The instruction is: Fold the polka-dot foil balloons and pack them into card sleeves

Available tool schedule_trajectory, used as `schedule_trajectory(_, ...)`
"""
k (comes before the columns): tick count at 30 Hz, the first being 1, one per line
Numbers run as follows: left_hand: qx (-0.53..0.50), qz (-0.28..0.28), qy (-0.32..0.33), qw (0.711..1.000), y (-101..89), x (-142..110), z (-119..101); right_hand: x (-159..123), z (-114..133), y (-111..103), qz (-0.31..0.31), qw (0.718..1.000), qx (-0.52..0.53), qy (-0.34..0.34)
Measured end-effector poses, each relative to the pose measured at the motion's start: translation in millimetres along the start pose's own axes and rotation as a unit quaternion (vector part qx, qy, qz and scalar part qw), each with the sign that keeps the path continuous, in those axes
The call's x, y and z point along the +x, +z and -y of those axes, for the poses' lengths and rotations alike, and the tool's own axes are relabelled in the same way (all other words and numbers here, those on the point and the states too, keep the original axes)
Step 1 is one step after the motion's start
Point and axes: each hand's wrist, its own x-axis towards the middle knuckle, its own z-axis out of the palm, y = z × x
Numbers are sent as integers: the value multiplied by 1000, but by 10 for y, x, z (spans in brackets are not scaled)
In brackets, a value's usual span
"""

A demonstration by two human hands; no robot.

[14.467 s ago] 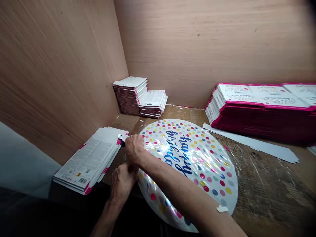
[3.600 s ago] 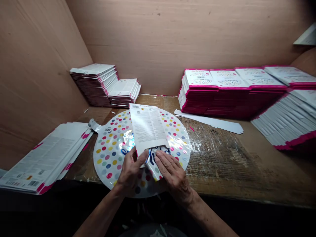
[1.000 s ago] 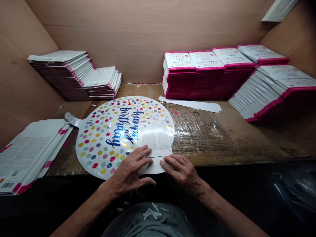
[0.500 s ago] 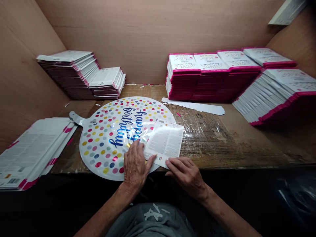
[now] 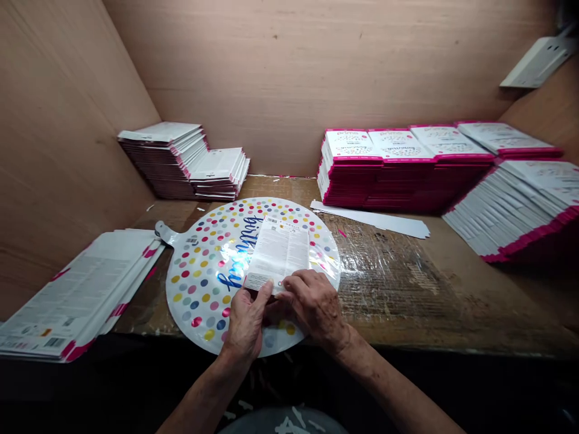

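A white printed envelope-like packet [image 5: 281,250] is held over a flat foil balloon [image 5: 194,301] with coloured dots and blue "birthday" lettering. My left hand [image 5: 248,322] grips the packet's near left edge, its thumb on top. At the near right edge, my right hand [image 5: 316,304] has its fingers bent and pressed against the packet; what the fingertips do there is partly hidden. The balloon lies flat on the table, its tail pointing left and its near rim hanging over the front edge. The packet covers part of the lettering.
Flat printed packets [image 5: 85,289] lie at the left. Stacked packets [image 5: 167,160] stand at the back left, with pink-edged stacks [image 5: 402,175] at the back right and leaning packets [image 5: 520,211] on the right. White paper strips [image 5: 371,220] lie on the tape-covered table [image 5: 389,289].
The packet has moved left over the balloon and its near edge is now lifted. My left hand has shifted from the balloon onto the packet, and my right hand has followed. The view has tilted up.
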Motion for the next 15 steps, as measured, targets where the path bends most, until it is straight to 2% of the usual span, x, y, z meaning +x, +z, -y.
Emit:
schedule_trajectory(3,50,-34,14,998,-84,51,33,275,119,5,146,988,-40,16)
schedule_trajectory(5,72,-50,18,996,-167,85,37,431,146,33,210,977,-39,4)
schedule_trajectory(7,77,-55,31,995,-263,136,2,538,133,81,213,977,20,-13)
schedule_trajectory(9,74,-54,50,995,-365,225,-93,573,113,126,154,978,142,7)
schedule_trajectory(10,72,-57,60,994,-416,289,-169,557,109,141,122,967,220,36)
schedule_trajectory(12,65,-73,81,992,-517,468,-385,458,120,165,111,918,367,103)
schedule_trajectory(14,55,-91,101,989,-607,719,-684,306,148,214,187,868,446,112)
schedule_trajectory(15,48,-97,106,988,-642,872,-857,235,163,262,231,857,452,89)
